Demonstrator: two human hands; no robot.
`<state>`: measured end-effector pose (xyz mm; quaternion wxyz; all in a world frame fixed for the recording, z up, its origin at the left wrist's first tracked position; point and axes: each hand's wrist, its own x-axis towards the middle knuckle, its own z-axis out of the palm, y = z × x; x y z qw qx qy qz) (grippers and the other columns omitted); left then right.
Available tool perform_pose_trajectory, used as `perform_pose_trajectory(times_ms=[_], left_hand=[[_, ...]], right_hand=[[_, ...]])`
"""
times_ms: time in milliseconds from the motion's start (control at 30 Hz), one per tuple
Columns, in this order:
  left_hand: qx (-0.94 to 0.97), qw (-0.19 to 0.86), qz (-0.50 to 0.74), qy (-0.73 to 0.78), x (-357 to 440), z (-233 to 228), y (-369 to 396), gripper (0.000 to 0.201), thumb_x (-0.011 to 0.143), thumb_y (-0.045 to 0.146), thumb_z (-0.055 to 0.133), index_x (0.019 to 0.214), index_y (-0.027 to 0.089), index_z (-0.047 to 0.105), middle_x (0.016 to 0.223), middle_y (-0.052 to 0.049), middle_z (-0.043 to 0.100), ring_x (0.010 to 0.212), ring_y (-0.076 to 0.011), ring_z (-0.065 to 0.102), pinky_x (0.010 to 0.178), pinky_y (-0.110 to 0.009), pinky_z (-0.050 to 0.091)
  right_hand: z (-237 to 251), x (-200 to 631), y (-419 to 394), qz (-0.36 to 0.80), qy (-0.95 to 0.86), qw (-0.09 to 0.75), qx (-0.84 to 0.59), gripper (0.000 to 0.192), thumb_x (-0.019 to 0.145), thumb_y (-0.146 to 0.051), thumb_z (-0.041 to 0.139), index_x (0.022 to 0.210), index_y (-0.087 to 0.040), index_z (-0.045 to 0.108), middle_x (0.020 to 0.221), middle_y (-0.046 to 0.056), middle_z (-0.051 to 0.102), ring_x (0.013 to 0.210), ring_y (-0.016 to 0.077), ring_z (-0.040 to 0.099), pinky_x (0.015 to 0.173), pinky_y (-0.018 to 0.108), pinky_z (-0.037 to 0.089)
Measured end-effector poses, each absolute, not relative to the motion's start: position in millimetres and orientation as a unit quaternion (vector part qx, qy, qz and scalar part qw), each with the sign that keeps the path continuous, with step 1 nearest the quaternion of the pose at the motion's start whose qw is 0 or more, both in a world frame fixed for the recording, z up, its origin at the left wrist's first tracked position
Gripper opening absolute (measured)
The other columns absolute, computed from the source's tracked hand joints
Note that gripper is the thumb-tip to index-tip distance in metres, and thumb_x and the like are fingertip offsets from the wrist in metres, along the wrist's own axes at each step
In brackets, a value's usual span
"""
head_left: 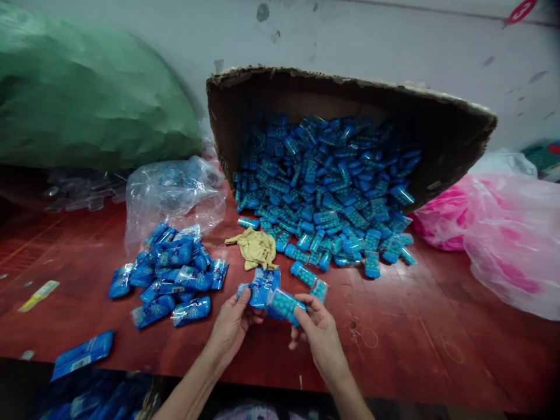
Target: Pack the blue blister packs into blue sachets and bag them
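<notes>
Hands meet low over the red wooden tabletop [415,350]: the left hand [231,328] has its grip closed on a blue printed plastic wrapper [261,287], the right hand [318,332] pinches a clear blister strip of blue pellets [285,305] touching the wrapper's open end. Behind, a tipped brown cardboard box [437,134] spills more strips against a grey wall [394,41].
</notes>
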<state>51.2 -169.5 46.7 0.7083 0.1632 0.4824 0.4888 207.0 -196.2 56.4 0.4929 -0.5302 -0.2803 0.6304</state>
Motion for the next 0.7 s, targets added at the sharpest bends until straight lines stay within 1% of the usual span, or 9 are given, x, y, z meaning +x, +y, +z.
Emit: perform_pose_trajectory(times_ms=[233,400,700], left_hand=[[0.153,0.707,0.486,0.49,54.8,47.9,-171.5,0.031,0.063,0.042,0.067,0.062,0.013,0.055,0.048,0.0,0.057,0.05,-0.0127,0.058,0.044,-0.02,0.044],[0.144,0.7,0.486,0.503,55.9,47.5,-171.4,0.032,0.061,0.042,0.069,0.061,0.013,0.055,0.047,0.0,0.057,0.049,-0.0125,0.058,0.043,-0.02,0.044],[0.152,0.706,0.487,0.491,58.2,49.6,-172.9,0.03,0.063,0.041,0.067,0.062,0.013,0.056,0.049,-0.001,0.059,0.05,-0.0125,0.058,0.043,-0.02,0.045]], right_hand=[[54.2,205.0,-198.2,0.61,-0.305,0.501,-0.533,0.036,0.07,-0.041,0.064,0.094,-0.017,0.049,0.057,-0.006,0.052,0.041,0.0074,0.05,0.035,0.02,0.049],[54.8,204.6,-199.0,0.591,-0.301,0.519,-0.54,0.037,0.07,-0.041,0.064,0.095,-0.018,0.05,0.058,-0.006,0.051,0.042,0.0078,0.05,0.036,0.021,0.05],[53.8,201.2,-201.6,0.597,-0.315,0.494,-0.548,0.037,0.069,-0.043,0.063,0.092,-0.017,0.051,0.058,-0.006,0.052,0.041,0.0076,0.05,0.036,0.021,0.048]])
